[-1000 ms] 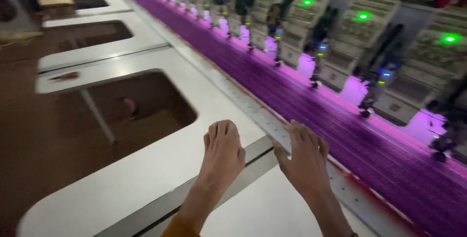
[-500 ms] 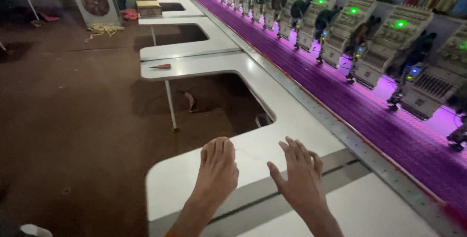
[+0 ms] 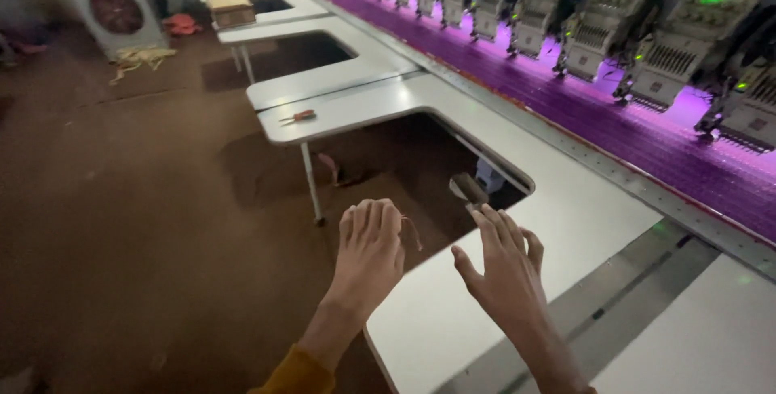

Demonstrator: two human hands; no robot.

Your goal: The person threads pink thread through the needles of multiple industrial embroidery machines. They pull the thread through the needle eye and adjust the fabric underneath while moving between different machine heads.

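1. My left hand (image 3: 370,248) hangs flat and open, fingers together, over the near edge of the white desk (image 3: 582,216), gripping nothing.
2. A thin reddish thread (image 3: 412,231) dangles beside its fingertips; I cannot tell if it is tied to the hand.
3. My right hand (image 3: 499,269) is open too, fingers spread, palm down over the desk top, just beside the left and holding nothing.
4. Both hands sit at the near corner of the desk's cut-out bay, with the brown floor (image 3: 145,216) below.
5. A small red-handled tool (image 3: 297,117) lies on the desk's far arm, well apart.
6. A purple-lit fabric strip (image 3: 614,123) runs under the row of embroidery heads (image 3: 598,14) to the right.
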